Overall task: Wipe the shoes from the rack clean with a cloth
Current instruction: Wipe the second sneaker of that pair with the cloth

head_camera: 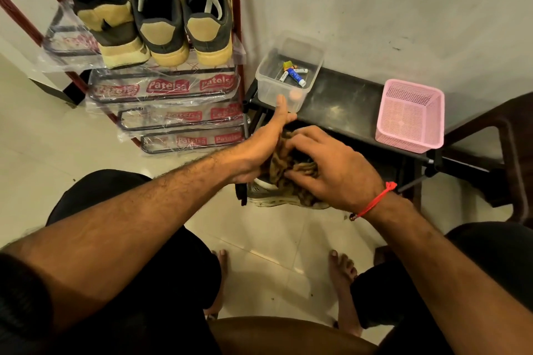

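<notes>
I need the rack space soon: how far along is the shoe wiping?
Nothing shows as finished. In hand: one pale shoe off the rack, the left hand steadying it while the right hand works a brown cloth over it. Left: three shoes on the rack's top shelf, soles looking grubby.

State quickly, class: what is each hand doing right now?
Left hand: fingers straight, steadying the shoe.
Right hand: fingers curled, pressing the brown cloth on the shoe.
</notes>
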`<control>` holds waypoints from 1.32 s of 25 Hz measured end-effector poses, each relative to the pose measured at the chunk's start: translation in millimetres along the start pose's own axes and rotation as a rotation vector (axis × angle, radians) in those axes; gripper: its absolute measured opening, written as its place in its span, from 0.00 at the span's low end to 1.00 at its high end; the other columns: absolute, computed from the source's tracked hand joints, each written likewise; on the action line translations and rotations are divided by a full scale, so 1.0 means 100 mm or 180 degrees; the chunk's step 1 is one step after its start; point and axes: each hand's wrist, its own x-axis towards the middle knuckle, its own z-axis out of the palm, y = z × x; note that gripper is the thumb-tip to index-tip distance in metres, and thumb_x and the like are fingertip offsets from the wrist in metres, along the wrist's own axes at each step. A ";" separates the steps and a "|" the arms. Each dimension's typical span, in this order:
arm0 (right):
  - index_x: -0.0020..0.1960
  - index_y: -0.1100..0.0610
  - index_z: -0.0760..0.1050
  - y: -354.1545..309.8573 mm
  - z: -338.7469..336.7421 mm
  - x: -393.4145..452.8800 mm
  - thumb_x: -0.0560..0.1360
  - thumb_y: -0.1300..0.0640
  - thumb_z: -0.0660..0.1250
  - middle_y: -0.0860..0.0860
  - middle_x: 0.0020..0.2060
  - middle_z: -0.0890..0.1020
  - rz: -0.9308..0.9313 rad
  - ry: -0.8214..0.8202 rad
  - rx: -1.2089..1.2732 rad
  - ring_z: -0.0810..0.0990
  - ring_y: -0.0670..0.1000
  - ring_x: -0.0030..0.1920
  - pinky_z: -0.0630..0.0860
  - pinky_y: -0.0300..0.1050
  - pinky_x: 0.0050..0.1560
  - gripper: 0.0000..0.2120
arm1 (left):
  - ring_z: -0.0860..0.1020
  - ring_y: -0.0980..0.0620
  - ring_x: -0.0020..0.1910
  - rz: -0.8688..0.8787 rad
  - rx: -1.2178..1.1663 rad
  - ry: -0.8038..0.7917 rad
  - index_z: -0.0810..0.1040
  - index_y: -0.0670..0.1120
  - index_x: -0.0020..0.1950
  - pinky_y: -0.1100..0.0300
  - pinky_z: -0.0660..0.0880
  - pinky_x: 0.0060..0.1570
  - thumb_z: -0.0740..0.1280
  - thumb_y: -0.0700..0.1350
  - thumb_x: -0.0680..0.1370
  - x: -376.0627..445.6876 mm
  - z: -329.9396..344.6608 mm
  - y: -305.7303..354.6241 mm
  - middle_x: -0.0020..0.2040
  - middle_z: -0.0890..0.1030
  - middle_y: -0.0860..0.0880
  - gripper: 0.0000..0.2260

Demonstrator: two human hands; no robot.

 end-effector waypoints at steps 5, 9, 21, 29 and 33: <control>0.59 0.52 0.78 0.33 -0.05 0.08 0.77 0.53 0.68 0.51 0.61 0.74 0.0631 0.0973 -0.0026 0.77 0.51 0.55 0.81 0.54 0.51 0.11 | 0.74 0.34 0.70 0.0210 0.0029 0.0149 0.59 0.62 0.80 0.30 0.64 0.71 0.50 0.80 0.69 0.06 -0.08 -0.01 0.70 0.76 0.35 0.42; 0.59 0.53 0.79 0.17 0.01 0.04 0.77 0.52 0.67 0.52 0.60 0.75 0.0367 0.0961 0.0120 0.77 0.51 0.56 0.81 0.50 0.53 0.11 | 0.77 0.39 0.68 0.0391 -0.0128 0.0244 0.62 0.61 0.79 0.31 0.69 0.69 0.50 0.78 0.74 0.04 0.00 -0.05 0.69 0.78 0.40 0.38; 0.56 0.53 0.78 0.49 0.03 0.14 0.78 0.53 0.68 0.51 0.55 0.77 0.1330 0.1033 -0.0009 0.77 0.51 0.54 0.77 0.49 0.56 0.08 | 0.76 0.41 0.69 0.0550 0.0240 0.0220 0.60 0.66 0.78 0.28 0.62 0.70 0.46 0.75 0.76 0.08 -0.01 -0.11 0.61 0.84 0.46 0.32; 0.56 0.54 0.80 0.17 -0.03 0.05 0.76 0.51 0.69 0.51 0.55 0.77 0.0012 0.0701 0.0290 0.78 0.50 0.54 0.77 0.44 0.55 0.10 | 0.85 0.49 0.55 0.0912 0.0434 0.0595 0.72 0.55 0.75 0.55 0.83 0.51 0.64 0.43 0.84 0.01 -0.06 -0.03 0.55 0.86 0.43 0.19; 0.57 0.55 0.80 0.32 -0.10 0.09 0.76 0.49 0.66 0.53 0.56 0.76 0.0270 0.0789 0.0137 0.77 0.51 0.53 0.80 0.52 0.53 0.14 | 0.85 0.52 0.53 0.0932 0.0275 0.0738 0.78 0.54 0.69 0.56 0.83 0.49 0.67 0.42 0.82 0.00 -0.09 -0.01 0.55 0.86 0.48 0.16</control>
